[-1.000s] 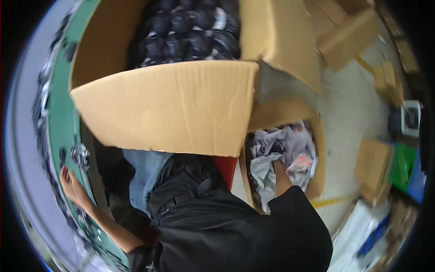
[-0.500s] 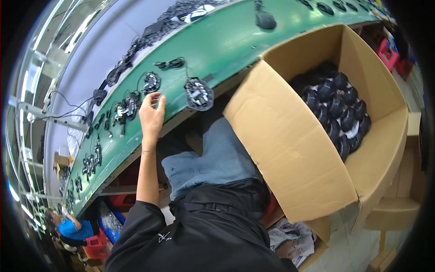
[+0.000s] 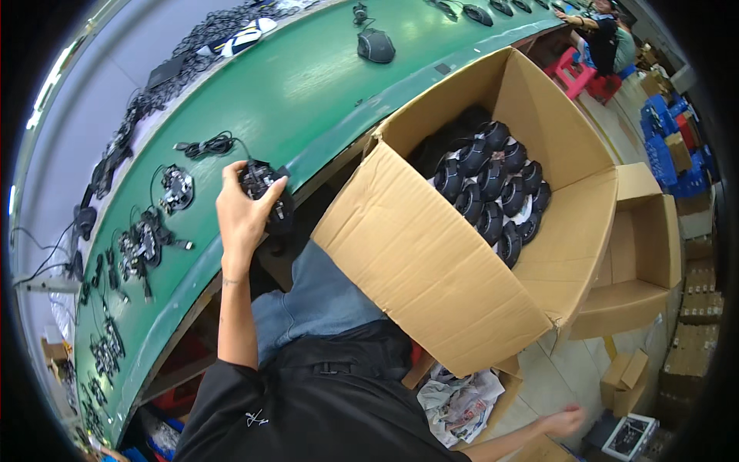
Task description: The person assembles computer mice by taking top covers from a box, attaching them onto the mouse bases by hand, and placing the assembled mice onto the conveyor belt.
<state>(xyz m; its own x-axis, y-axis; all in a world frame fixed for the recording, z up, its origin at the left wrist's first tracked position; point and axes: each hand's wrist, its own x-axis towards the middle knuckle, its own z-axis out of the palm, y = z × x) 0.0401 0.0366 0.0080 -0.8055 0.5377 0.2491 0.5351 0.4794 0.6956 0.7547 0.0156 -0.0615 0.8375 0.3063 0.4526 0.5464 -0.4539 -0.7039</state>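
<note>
My left hand (image 3: 240,212) is closed around the edge of an opened computer mouse (image 3: 265,185), its thumb on the near side and its fingers on the far side. Bare inner parts show on top of this mouse, and its coiled cable (image 3: 206,146) lies on the green bench behind. Another opened mouse (image 3: 178,189) sits just left of my hand. Far off to the lower right, my right hand (image 3: 563,421) is stretched out above the floor. It looks small and blurred, so its fingers cannot be made out.
A big cardboard box (image 3: 439,262) stands against the green bench (image 3: 300,92), with several black mouse shells (image 3: 493,181) inside. One whole black mouse (image 3: 376,46) lies farther along the bench. Crumpled plastic (image 3: 460,404) fills a carton below. Another person (image 3: 599,35) sits at the far right.
My left hand has reached the opened mouse and closed on it. My right hand has come into view at the lower right. The view has shifted toward the right.
</note>
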